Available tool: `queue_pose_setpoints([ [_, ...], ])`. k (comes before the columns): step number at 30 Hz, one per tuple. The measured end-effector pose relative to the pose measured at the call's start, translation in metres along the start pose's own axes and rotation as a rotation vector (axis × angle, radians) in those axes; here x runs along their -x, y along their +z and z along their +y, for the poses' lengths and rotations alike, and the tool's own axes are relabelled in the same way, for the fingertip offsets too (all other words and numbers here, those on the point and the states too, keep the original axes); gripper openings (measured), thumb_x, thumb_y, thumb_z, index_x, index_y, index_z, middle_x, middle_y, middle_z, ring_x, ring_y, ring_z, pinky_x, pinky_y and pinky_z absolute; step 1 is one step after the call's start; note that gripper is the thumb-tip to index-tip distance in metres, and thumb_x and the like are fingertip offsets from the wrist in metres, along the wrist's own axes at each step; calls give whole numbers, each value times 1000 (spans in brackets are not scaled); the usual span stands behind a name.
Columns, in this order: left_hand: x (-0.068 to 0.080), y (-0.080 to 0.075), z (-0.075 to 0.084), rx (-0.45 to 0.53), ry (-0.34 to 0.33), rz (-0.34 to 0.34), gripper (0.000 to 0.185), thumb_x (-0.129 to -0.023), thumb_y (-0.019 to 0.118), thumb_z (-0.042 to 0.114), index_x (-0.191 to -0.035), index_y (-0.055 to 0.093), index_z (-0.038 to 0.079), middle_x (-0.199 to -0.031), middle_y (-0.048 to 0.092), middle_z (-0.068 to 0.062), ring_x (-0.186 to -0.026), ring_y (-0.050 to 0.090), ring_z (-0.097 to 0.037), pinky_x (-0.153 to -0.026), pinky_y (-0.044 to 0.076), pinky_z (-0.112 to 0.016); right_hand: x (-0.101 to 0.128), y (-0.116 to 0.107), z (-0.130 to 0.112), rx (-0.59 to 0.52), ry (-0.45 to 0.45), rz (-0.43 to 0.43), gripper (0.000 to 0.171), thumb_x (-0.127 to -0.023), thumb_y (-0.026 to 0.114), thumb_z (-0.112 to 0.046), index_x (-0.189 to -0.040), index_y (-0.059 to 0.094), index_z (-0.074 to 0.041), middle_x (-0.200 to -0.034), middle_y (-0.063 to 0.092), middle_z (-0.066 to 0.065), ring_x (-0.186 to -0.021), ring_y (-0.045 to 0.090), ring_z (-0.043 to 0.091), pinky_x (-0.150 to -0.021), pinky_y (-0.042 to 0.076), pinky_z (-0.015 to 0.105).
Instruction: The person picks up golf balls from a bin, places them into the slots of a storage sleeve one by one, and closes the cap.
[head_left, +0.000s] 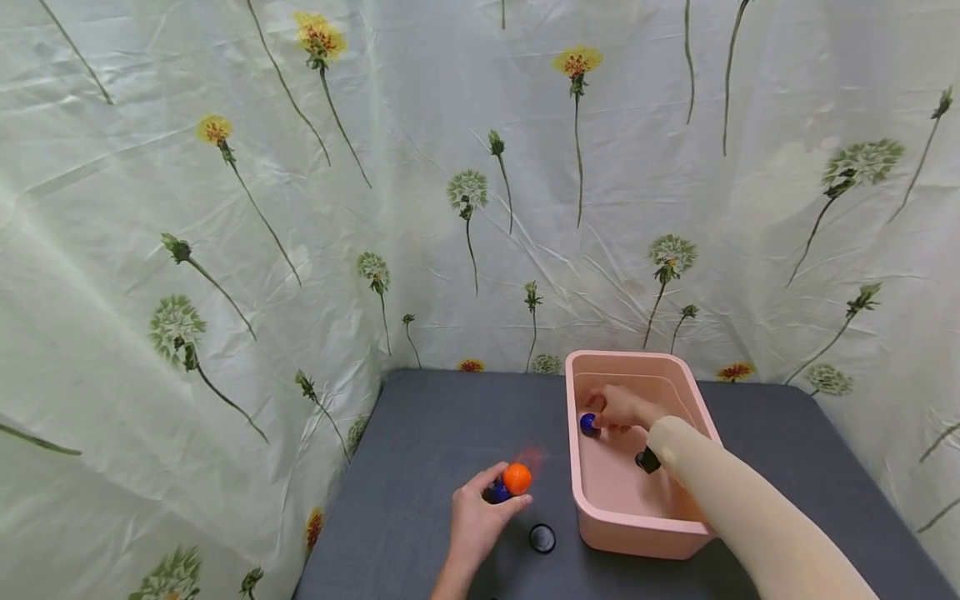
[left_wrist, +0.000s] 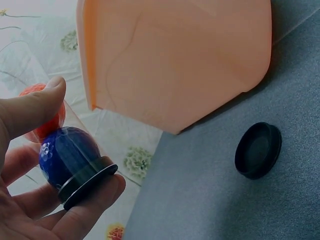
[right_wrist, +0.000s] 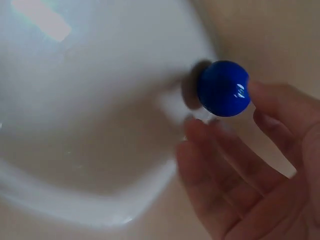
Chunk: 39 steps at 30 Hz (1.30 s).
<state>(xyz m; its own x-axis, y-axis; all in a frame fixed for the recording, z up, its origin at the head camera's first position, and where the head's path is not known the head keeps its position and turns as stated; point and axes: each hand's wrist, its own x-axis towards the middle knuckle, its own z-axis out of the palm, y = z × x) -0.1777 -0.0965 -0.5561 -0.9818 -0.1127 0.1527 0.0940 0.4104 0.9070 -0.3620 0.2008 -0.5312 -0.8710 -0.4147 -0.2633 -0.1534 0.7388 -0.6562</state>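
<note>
My left hand (head_left: 508,490) grips a clear tube above the grey table (head_left: 420,433). In the tube sit an orange ball (head_left: 517,478) and a dark blue ball (head_left: 497,492). The left wrist view shows the blue ball (left_wrist: 70,155) resting on a black end cap (left_wrist: 87,182), with the orange ball (left_wrist: 42,120) behind it, between the fingers of my left hand (left_wrist: 82,137). My right hand (head_left: 603,417) reaches into the pink bin (head_left: 645,533). Its straight fingertips (right_wrist: 262,97) touch a second blue ball (right_wrist: 223,88) lying on the bin floor, the same blue ball (head_left: 588,423) the head view shows.
A loose black cap (head_left: 542,538) lies on the table between my left hand and the bin; the left wrist view also shows this cap (left_wrist: 258,150) and the bin's outer wall (left_wrist: 175,60). Flowered cloth (head_left: 225,250) hangs behind and beside the table.
</note>
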Motion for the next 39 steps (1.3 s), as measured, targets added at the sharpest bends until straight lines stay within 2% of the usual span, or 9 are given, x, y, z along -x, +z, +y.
queue_pose_setpoints([
  [5, 3, 1, 1, 6, 5, -17, 54, -67, 94, 38, -115, 76, 20, -109, 73, 0, -95, 69, -18, -82, 57, -41, 6, 10, 3, 105, 34, -79, 34, -81, 82, -7, -113, 70, -9, -80, 64, 8, -64, 62, 30, -56, 54, 43],
  [10, 5, 1, 2, 24, 1, -36, 55, -67, 94, 37, -116, 76, 19, -111, 73, -2, -95, 69, -19, -82, 57, -38, 12, 14, 8, 113, 47, -88, 30, -77, 86, -6, -103, 71, -11, -76, 63, 5, -64, 63, 26, -54, 53, 39],
  [16, 5, -2, 3, 39, -3, -41, 54, -68, 94, 38, -115, 76, 20, -111, 73, -1, -97, 68, -19, -84, 56, -40, 15, 14, 15, 109, 60, -95, 35, -76, 87, -5, -106, 72, -11, -83, 63, 6, -67, 64, 25, -59, 56, 43],
  [20, 6, -1, 3, 29, -2, -43, 55, -68, 94, 37, -117, 75, 18, -113, 72, -4, -100, 68, -22, -86, 56, -44, 17, 10, 10, 109, 45, -101, 35, -76, 86, -4, -108, 71, -10, -84, 64, 7, -67, 63, 26, -60, 56, 44],
  [27, 6, 2, 4, 24, -3, -39, 54, -70, 93, 36, -118, 75, 19, -114, 72, -3, -99, 68, -21, -86, 56, -45, 23, -3, -8, 134, -22, -103, 37, -77, 85, -3, -111, 71, -8, -87, 66, 8, -69, 62, 28, -63, 56, 46],
  [33, 8, 1, 5, 22, 9, -31, 54, -71, 92, 40, -118, 75, 19, -112, 73, -2, -95, 68, -18, -84, 57, -42, 31, -12, -20, 187, -175, -112, 35, -79, 83, -1, -112, 72, -4, -90, 68, 7, -67, 59, 18, -59, 55, 34],
  [39, 9, 2, 5, 19, 10, -31, 57, -70, 91, 44, -118, 74, 20, -112, 72, 0, -95, 68, -16, -85, 56, -42, 44, -19, -31, 219, -234, -86, 36, -79, 85, -8, -113, 72, -10, -96, 70, 4, -76, 61, 17, -69, 57, 32],
])
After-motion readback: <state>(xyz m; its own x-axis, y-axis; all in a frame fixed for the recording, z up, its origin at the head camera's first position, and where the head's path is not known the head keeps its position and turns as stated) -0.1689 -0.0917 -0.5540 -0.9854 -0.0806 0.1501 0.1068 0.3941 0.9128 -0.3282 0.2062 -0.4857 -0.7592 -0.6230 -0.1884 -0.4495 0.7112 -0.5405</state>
